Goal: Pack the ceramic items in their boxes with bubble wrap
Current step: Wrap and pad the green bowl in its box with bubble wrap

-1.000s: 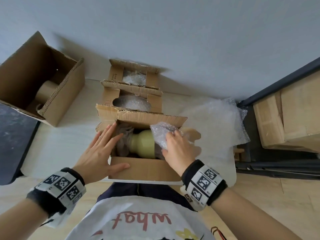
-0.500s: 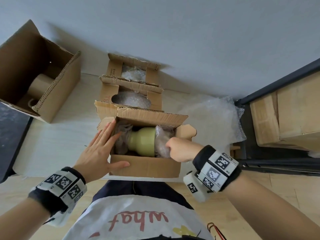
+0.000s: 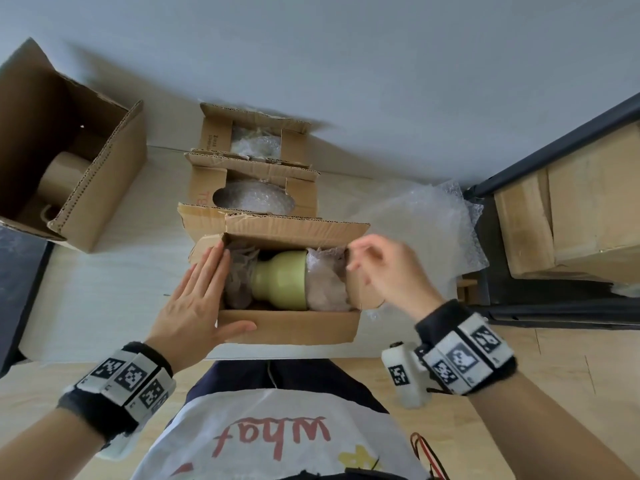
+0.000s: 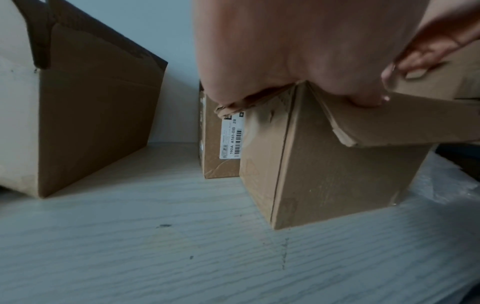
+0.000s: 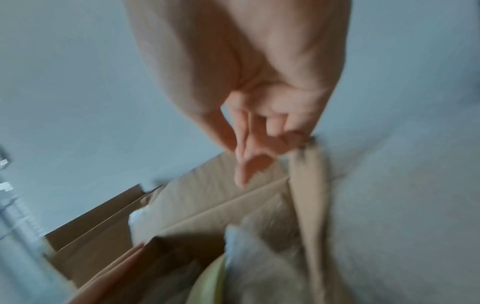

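**Padding complete, flaps next**

With the near box (image 3: pixel 287 327) standing open on the worktop (image 3: pixel 104 299) and steadied from the left, step in hand judged as: end of padding, start of closing.

- Near box: nearest of a row of three small boxes; far flap raised, left flap pressed down.
- Vase (image 3: pixel 280 285): yellow-green ceramic, lying on its side inside the near box, between two wads of bubble wrap (image 3: pixel 325 289), touching both.
- Left hand (image 3: pixel 197 303): flat on the left flap and left edge, fingers (image 3: pixel 214 268) straight and together, thumb along the near wall.
- Right hand (image 3: pixel 388 271): above the right end of the box at the right flap (image 5: pixel 309 185); fingers loosely curled. Cannot tell whether the flap edge is pinched; wrist view blurred.

Next move, as judged: fold right flap inward over the wrap, then left flap, then long flaps. Keep wrap tucked below the rim; keep box held against sliding.
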Demonstrator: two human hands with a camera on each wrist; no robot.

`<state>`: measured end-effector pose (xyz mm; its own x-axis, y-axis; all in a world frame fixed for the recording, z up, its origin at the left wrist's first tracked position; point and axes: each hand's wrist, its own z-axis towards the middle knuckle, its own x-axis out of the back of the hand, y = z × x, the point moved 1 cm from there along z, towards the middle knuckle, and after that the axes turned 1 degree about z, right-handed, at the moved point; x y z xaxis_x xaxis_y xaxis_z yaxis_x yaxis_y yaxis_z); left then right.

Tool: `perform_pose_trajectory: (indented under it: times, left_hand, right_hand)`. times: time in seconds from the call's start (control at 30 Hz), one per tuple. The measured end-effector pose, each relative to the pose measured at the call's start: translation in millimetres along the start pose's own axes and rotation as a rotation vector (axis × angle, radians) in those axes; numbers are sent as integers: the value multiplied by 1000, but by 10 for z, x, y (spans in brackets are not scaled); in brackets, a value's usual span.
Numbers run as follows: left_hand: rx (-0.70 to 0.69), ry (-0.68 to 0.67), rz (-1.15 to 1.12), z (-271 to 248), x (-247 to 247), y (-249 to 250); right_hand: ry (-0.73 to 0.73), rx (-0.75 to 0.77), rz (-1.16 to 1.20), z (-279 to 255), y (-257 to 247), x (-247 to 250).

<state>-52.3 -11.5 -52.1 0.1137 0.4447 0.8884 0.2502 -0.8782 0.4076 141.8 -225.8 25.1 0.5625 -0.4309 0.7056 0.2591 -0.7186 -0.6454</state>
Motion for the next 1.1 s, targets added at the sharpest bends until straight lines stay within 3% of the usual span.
perform_pose_trajectory:
  times: [0.07,0.13,0.27,0.43,0.57,0.83,1.1]
  left_hand:
    - [11,-7,13,1,2,20]
    - [18,-7,3,8,-2,31]
    - [20,-2,-44,19,-18,27]
    - [31,-31,-18,39,-32,23]
    - [48,-45,8,32,-31,18]
    - [73,-63,7,27,3,31]
    - [107,-200,65,45,218,-12]
  right_hand:
    - [277,3,37,34,199,236]
    - [391,-61,-26,117,470,369]
    - [312,-265,-269,358,1008,288]
    - [113,-473,-346,501,1417,23]
    - [18,-509,-456,490,1531,-135]
    - [200,-429,-424,416,1626,-91]
    - [528,-475,-27,251,1702,392]
